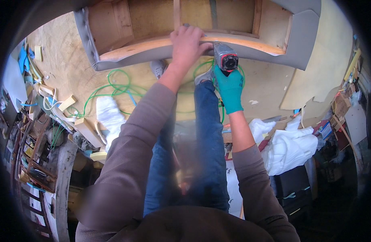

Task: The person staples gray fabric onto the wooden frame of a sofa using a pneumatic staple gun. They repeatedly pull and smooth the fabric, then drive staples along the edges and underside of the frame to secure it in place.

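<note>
An upholstered furniture frame [131, 50] with a curved wooden rail and grey fabric [153, 55] wrapped round its edge lies in front of me. My bare left hand [187, 45] grips that edge, fingers over the rail and thumb stretched toward the right. In a teal work glove, my right hand [230, 88] is closed round a grey staple gun [224, 54] with a red and black end. Its nose is at the fabric-covered rail, just right of my left thumb; the exact contact point is hidden.
A green air hose [109, 85] loops across the floor around my feet. White wadding [111, 115] lies left of my legs, and more wadding [292, 147] is heaped at right. Foam offcuts [88, 132] and scraps clutter the left side. A pale sheet [310, 86] spreads at far right.
</note>
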